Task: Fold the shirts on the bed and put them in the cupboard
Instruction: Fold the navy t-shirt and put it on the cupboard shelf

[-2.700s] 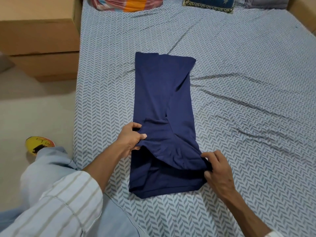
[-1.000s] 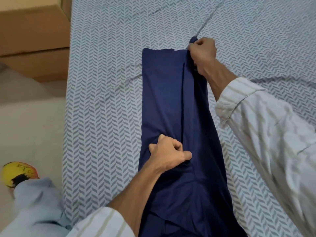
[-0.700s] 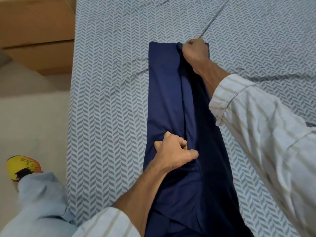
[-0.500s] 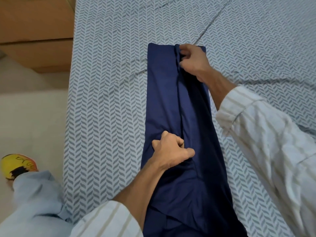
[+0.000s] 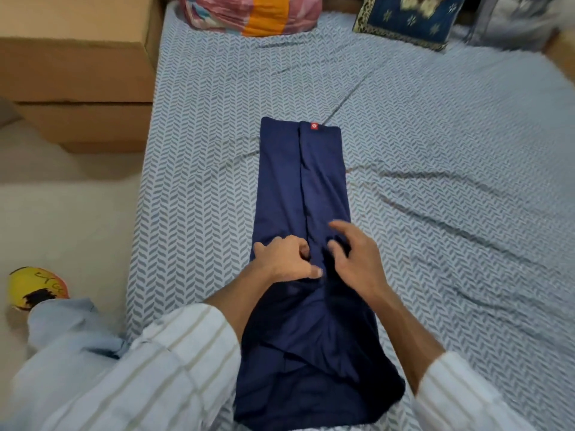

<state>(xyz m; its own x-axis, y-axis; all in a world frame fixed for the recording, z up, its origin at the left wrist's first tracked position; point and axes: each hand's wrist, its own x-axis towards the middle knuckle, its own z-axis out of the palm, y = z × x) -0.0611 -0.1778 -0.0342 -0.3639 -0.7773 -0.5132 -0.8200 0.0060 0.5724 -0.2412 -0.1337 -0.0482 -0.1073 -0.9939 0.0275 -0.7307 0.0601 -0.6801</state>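
Note:
A navy blue shirt (image 5: 305, 188) lies lengthwise on the bed (image 5: 435, 181), folded into a long narrow strip with a small red tag at its far end. My left hand (image 5: 284, 259) sits at the strip's middle, fingers curled into the fabric at the centre fold. Beside it, my right hand (image 5: 354, 259) hovers with fingers spread and loosely bent, its lower fingers touching the cloth just right of the fold. The near end of the shirt is rumpled and wider. No cupboard is in view.
Stacked cardboard boxes (image 5: 77, 73) stand at the bed's left. A pink and orange bundle (image 5: 249, 14) and a blue patterned cushion (image 5: 407, 17) lie at the head of the bed. My foot in a yellow slipper (image 5: 34, 287) is on the floor.
My right hand let go of the shirt's far end and came back to the middle beside my left hand. The far end now lies flat with the red tag showing.

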